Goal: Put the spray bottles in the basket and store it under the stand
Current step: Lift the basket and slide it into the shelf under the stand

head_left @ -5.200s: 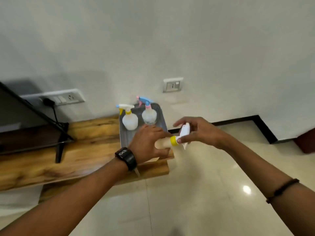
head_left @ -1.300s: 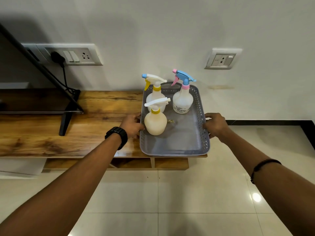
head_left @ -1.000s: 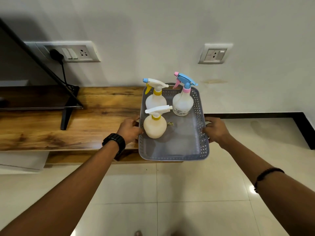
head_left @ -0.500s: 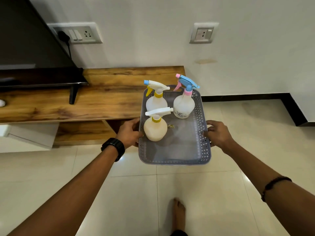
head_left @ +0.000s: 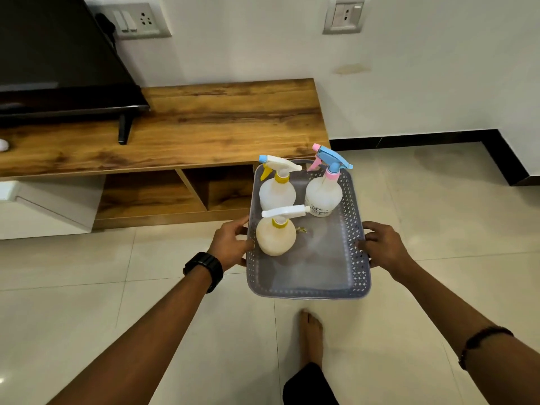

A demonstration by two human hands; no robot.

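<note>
A grey perforated basket (head_left: 355, 255) hangs in the air over the floor, in front of the wooden stand (head_left: 204, 124). My left hand (head_left: 230, 247) grips its left rim and my right hand (head_left: 382, 247) grips its right rim. Three spray bottles stand upright inside: a cream one with a white trigger (head_left: 276, 238) nearest me, a white one with a yellow collar (head_left: 277, 191) behind it, and a white one with a blue and pink trigger (head_left: 324, 194) at the back right. Open compartments (head_left: 222, 188) show under the stand's top, just left of the basket.
A black television (head_left: 58, 59) stands on the stand's left part. A white unit (head_left: 43, 206) sits below at the left. Wall sockets (head_left: 137, 19) are above. My bare foot (head_left: 312, 334) is on the tiled floor below the basket.
The basket has been lifted off the stand's top and carried back and down over the floor. The view has tilted down, showing the compartments under the stand.
</note>
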